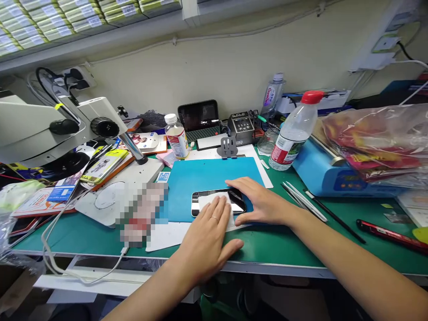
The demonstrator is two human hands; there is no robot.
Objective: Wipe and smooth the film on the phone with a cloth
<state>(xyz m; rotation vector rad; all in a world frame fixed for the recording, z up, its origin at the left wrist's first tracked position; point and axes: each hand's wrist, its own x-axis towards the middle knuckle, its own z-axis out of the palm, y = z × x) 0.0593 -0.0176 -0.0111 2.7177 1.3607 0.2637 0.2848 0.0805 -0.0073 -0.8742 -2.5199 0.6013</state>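
A phone (238, 200) lies flat on a blue mat (200, 176), near the mat's front edge, its glossy face up. The left hand (209, 236) rests over it with fingers together and straight, pressing a white wipe (207, 199) onto the middle of the phone; its grip is flat and unclosed, the thumb standing out to the side (a thin ring (214, 217) shows on one finger). The right hand (259, 198) is at the phone's right end, its grip wide, index finger by the far edge and thumb by the near one; whether the fingertips press on the phone I cannot tell.

The mat lies over white paper (163, 234) on a green surface (284, 243). To the right of the mat are tweezers (304, 203), a slim black rod (336, 218) and a red tool (389, 232), with a red-capped bottle (292, 133) standing behind the tweezers. Farther right, a plastic bag (374, 129) sits on top of a blue machine (344, 176). At the left a microscope (102, 125) stands beside a stack of booklets (105, 165), and a pixelated patch hides something between its base and the mat
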